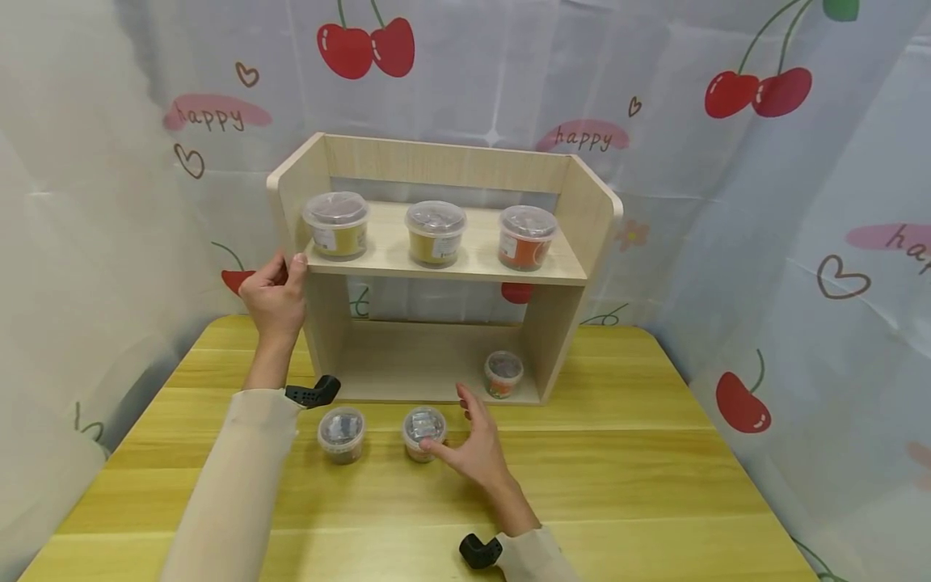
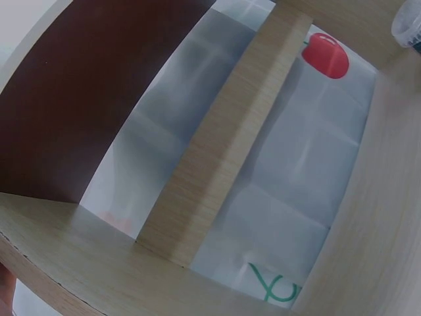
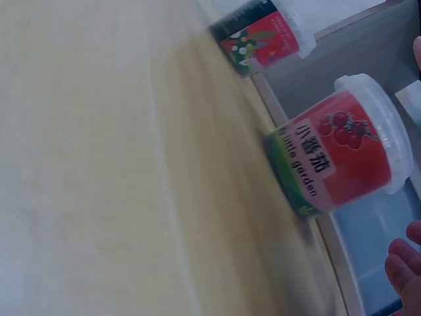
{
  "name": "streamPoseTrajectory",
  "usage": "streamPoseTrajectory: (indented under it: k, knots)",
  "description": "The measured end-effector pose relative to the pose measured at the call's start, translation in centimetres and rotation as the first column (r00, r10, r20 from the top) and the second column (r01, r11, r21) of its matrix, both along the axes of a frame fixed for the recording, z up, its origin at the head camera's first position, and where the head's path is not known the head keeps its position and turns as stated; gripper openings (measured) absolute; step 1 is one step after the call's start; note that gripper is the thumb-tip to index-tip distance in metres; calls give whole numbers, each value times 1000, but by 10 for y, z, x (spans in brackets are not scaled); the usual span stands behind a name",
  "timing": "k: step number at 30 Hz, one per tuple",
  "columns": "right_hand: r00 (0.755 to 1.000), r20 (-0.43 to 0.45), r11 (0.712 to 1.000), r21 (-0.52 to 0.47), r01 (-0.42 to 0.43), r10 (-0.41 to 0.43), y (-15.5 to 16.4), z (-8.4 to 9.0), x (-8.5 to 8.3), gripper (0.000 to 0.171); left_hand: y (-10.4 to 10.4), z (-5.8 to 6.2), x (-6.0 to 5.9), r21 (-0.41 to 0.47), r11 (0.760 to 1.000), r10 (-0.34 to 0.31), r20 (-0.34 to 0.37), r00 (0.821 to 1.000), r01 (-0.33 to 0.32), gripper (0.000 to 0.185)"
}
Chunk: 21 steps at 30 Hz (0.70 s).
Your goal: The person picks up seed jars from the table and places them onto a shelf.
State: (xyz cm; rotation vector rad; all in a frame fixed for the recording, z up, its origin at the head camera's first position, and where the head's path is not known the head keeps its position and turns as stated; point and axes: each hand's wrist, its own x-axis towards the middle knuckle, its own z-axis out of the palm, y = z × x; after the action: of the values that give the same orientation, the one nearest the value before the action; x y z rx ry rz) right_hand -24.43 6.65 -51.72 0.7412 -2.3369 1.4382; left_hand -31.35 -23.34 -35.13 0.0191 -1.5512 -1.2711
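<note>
A light wooden shelf unit (image 1: 444, 166) stands on the yellow table (image 1: 618, 477). My left hand (image 1: 276, 293) grips its left side panel, thumb on the front edge. Two small clear-lidded tubs sit on the table before the shelf. My right hand (image 1: 471, 443) is spread just right of the right tub (image 1: 423, 432), its thumb at the tub's side. The left tub (image 1: 342, 433) stands apart. In the right wrist view the red tub (image 3: 335, 155) has a tomato label, with fingertips (image 3: 402, 263) beside it and a second red tub (image 3: 263, 33) beyond.
The upper shelf carries two yellow tubs (image 1: 337, 225) (image 1: 435, 233) and an orange one (image 1: 527, 237). A small red tub (image 1: 503, 373) sits at the right of the lower shelf. Cherry-print curtains (image 1: 785, 202) close in the table. The left wrist view shows the shelf's back rail (image 2: 223, 138).
</note>
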Motion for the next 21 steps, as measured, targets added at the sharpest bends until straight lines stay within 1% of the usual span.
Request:
streamPoseTrajectory:
  k: [6,10,15,16,21]
  knots:
    - [998,68,999,47,9,-12,-4,-9,0,105,-2,0,0,-6,1000,0,3,1000,0,33]
    - [994,112,998,55,10,-16,-7,-10,0,109,-1,1,0,-5,1000,9,18,1000,-9,31]
    - [992,124,997,76,11,-21,-11,-11,1,110,2,3,3,3,1000,17,35,999,-18,28]
    - [991,129,997,80,10,-21,-12,-11,1,110,4,4,5,3,1000,16,35,999,-16,28]
    - [985,170,997,73,-2,-11,-14,-11,1,111,17,19,23,2,1000,0,30,1000,0,28]
